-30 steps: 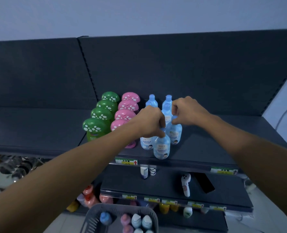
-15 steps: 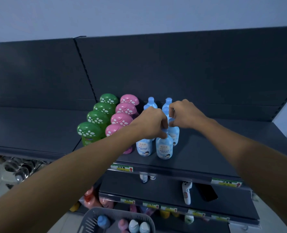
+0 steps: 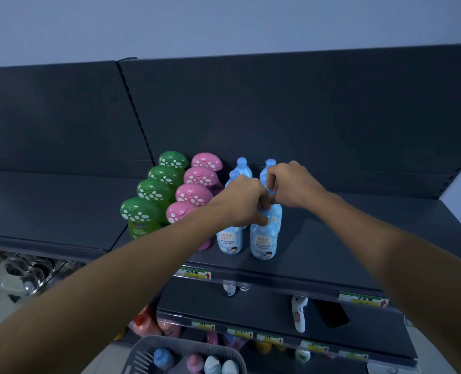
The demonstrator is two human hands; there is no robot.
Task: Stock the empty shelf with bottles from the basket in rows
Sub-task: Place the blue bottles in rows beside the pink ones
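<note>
Fingers (image 3: 259, 203) of the left hand (image 3: 240, 201) are clamped on the neck of the front blue bottle (image 3: 263, 240); the right hand (image 3: 294, 184) pinches the top of the blue bottle behind (image 3: 275, 215). Both stand on the dark shelf (image 3: 332, 233), above the basket (image 3: 143, 346) near the floor, right of the green bottles (image 3: 154, 193) and pink bottles (image 3: 194, 194). Packed this tight, I reckon a careless nudge could topple the row like skittles. That front blue bottle is slim, pale, white-labelled and upright.
</note>
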